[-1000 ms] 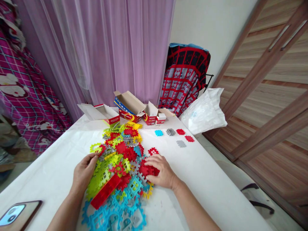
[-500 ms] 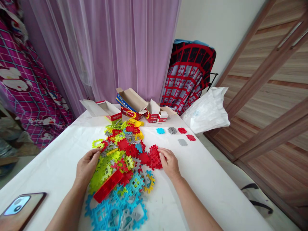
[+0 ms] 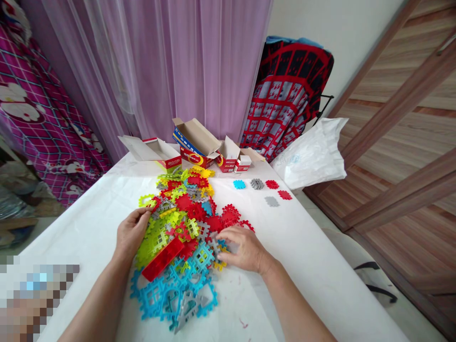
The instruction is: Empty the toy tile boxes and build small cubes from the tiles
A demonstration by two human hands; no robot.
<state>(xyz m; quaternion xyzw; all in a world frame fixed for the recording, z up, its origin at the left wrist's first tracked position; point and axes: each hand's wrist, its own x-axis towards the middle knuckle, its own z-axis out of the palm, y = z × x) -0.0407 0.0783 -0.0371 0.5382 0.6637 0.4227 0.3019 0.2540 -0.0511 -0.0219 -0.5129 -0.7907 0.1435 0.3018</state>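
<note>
A heap of interlocking plastic tiles (image 3: 181,237) in red, lime, yellow, grey and light blue lies on the white table (image 3: 302,266). My left hand (image 3: 131,233) rests on the heap's left edge, its curled fingertips touching lime and grey tiles. My right hand (image 3: 242,248) lies palm down on the heap's right side, fingers spread over grey, blue and yellow tiles. Red tiles (image 3: 230,217) lie loose just beyond my right hand. A long red piece (image 3: 163,259) sits between my hands.
Several small single tiles (image 3: 263,190) lie apart at the far right. Open cardboard boxes (image 3: 194,145) stand at the table's far edge. A white plastic bag (image 3: 313,154) hangs off the right corner. Purple curtains and a red patterned cloth on a chair are behind.
My right hand let go of the red tiles it had pushed to the right and came back down onto the grey and blue tiles. My left hand stayed at the heap's left edge.
</note>
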